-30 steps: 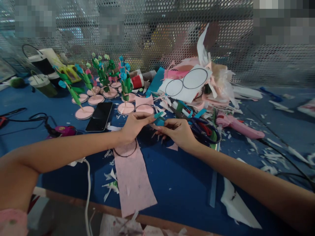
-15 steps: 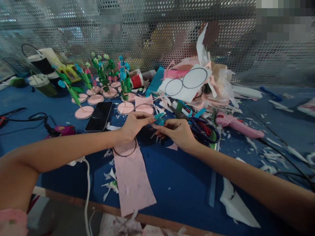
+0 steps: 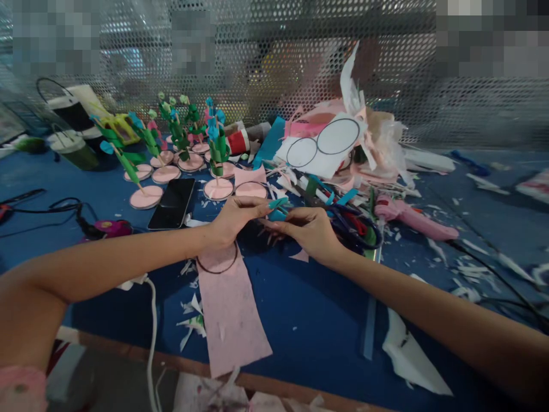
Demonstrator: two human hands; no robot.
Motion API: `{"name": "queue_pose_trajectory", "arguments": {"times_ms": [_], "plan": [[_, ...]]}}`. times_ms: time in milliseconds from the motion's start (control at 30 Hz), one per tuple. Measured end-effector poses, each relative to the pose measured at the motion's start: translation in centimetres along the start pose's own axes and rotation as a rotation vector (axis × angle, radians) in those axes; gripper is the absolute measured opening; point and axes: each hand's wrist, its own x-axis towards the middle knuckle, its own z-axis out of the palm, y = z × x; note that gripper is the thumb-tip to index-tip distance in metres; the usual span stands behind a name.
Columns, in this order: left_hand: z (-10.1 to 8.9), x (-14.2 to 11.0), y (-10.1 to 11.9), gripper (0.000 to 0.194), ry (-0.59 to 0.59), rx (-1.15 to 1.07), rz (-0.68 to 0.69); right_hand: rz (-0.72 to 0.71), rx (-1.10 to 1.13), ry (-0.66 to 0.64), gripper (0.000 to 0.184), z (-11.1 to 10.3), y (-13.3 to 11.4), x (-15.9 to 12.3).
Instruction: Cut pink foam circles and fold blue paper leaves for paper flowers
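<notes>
Both of my hands meet over the middle of the table, pinching a small folded piece of teal paper (image 3: 278,212). My left hand (image 3: 235,218) has its fingers closed on the piece's left side. On the other side, the fingertips of my right hand (image 3: 309,228) are closed at its right edge. A thin light strip seems to run between the fingers, too small to make out. Below my left hand lies a pink sheet (image 3: 234,315) with a dark circle drawn on it, partly covered by the wrist. Scissors (image 3: 355,229) with dark blue handles rest beyond my right hand.
Several paper flowers on round pink bases (image 3: 146,197) stand at the back left, near a black phone (image 3: 172,203). A pink glue gun (image 3: 416,218) lies at the right. Paper scraps are heaped behind a white sheet with circles (image 3: 323,143). A white cable (image 3: 152,343) hangs over the front edge.
The teal piece has shifted and turned slightly between my fingertips, and my right fingers have moved a little closer to the left ones. Everything else stays in place.
</notes>
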Motion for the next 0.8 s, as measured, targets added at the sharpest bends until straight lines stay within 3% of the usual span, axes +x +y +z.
{"name": "queue_pose_trajectory", "arguments": {"times_ms": [200,400,500,700,800], "plan": [[-0.2,-0.5,0.1,0.018,-0.257,-0.002,-0.057,-0.151,-0.077,-0.006,0.022,-0.2,-0.6,0.0],[0.0,-0.8,0.4,0.027,-0.401,0.072,-0.013,-0.125,-0.163,-0.02,0.031,-0.6,-1.1,-0.4],[0.1,-0.8,0.5,0.022,-0.368,0.053,-0.013,-0.09,-0.16,-0.016,0.031,-0.6,-1.2,-0.4],[-0.1,-0.3,-0.4,0.017,-0.119,0.005,0.041,-0.015,0.0,-0.06,0.03,-0.1,-0.6,-0.2],[-0.2,-0.1,-0.6,0.02,-0.075,0.026,0.038,0.033,0.033,-0.025,0.031,0.0,-0.2,-0.1]]}}
